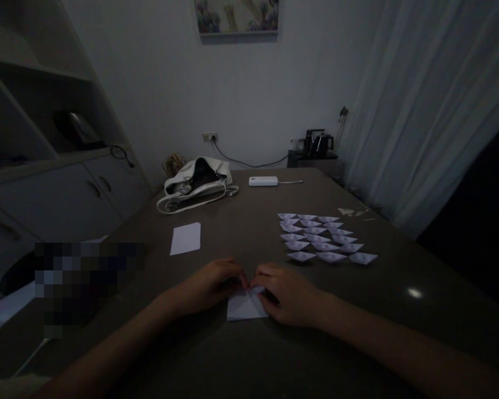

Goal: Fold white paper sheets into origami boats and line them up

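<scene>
A partly folded sheet of white paper [245, 308] lies on the table right in front of me, its upper corners bent in toward the middle. From the left, my left hand [218, 282] presses its closed fingertips onto the paper's top edge. My right hand [289, 293] pinches the top right part of the same sheet, thumb below and fingers above. Both sets of fingertips almost meet at the peak and hide part of the fold. Beyond my left hand is a stack of white paper [186, 239]. Several folded paper boats [315, 231] stand in rows past my right hand.
At the table's far side are a white handbag [199, 183] and a white power bank [263, 181] with a short cable. Small paper scraps [349, 211] lie near the right edge. A black kettle [322, 145] stands on a low cabinet by the curtain [395, 111].
</scene>
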The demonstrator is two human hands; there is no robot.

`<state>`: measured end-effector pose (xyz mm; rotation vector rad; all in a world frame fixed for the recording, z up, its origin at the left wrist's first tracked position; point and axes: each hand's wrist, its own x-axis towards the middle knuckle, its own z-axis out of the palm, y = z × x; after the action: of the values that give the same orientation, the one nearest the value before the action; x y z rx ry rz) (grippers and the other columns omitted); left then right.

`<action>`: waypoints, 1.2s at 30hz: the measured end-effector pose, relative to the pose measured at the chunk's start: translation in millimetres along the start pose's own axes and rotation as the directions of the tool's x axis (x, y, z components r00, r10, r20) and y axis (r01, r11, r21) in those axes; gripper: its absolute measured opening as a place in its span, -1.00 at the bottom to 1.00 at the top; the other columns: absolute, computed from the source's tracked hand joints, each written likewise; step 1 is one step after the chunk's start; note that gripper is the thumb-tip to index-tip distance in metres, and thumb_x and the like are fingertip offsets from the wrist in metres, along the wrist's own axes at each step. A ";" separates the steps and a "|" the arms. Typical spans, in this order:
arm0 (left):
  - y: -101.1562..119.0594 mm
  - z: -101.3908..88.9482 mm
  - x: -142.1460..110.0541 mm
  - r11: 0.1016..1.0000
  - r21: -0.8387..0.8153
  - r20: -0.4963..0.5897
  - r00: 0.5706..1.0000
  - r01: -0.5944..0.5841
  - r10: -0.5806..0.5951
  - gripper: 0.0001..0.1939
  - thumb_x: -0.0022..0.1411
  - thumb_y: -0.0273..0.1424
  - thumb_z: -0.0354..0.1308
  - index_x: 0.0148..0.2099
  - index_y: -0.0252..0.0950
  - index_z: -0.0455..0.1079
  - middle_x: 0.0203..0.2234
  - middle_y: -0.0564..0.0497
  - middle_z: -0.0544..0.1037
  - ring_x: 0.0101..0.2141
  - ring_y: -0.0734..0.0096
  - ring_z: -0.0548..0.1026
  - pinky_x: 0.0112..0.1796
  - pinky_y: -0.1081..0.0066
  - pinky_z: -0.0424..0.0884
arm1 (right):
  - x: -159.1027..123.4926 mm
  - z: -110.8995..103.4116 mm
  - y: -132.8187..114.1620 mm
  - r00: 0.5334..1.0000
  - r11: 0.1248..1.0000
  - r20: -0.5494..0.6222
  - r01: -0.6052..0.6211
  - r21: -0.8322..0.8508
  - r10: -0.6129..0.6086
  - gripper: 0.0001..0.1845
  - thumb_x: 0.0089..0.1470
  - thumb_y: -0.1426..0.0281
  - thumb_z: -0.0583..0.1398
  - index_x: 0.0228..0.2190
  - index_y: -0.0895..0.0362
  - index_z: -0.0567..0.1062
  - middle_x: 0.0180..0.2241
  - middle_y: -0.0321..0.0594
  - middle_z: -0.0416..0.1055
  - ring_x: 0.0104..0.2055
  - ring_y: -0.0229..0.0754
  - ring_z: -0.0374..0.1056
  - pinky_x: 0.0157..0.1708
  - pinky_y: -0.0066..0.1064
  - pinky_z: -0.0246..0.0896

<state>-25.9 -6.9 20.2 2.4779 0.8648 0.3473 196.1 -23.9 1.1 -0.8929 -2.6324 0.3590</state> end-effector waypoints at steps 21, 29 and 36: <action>8.9 10.4 3.9 0.971 0.216 0.018 0.995 -0.100 0.099 -0.79 0.33 -0.47 -0.01 -0.06 -0.26 0.41 -0.26 -0.06 0.47 -0.22 0.27 0.39 -0.21 0.31 0.27 | 2.9 -6.1 -1.4 0.991 0.980 -0.040 -0.136 -0.149 0.131 -0.87 0.07 0.51 0.11 -0.41 0.22 0.48 -0.38 -0.17 0.42 -0.32 -0.21 0.27 -0.37 -0.41 0.04; -0.7 15.7 7.4 0.967 0.243 -0.034 0.996 -0.075 0.086 -0.85 0.30 -0.46 0.05 -0.15 -0.26 0.43 -0.29 -0.02 0.52 -0.23 0.28 0.42 -0.23 0.33 0.25 | 1.4 -5.3 -1.2 0.991 0.979 -0.044 -0.133 -0.157 0.128 -0.87 0.09 0.50 0.10 -0.40 0.22 0.47 -0.37 -0.17 0.41 -0.32 -0.21 0.28 -0.37 -0.41 0.04; 3.0 27.1 11.0 0.971 0.226 -0.160 0.986 0.072 -0.036 -0.90 0.23 -0.44 0.12 -0.21 -0.27 0.45 -0.35 -0.02 0.52 -0.30 0.30 0.45 -0.26 0.34 0.26 | 3.4 -7.7 -3.3 0.991 0.975 -0.026 -0.136 -0.177 0.133 -0.85 0.09 0.50 0.10 -0.39 0.20 0.48 -0.37 -0.17 0.41 -0.32 -0.21 0.29 -0.37 -0.41 0.04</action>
<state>-5.4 -11.8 -0.3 2.6614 1.0900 0.4475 194.7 -23.3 10.0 -1.1301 -2.6298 0.1503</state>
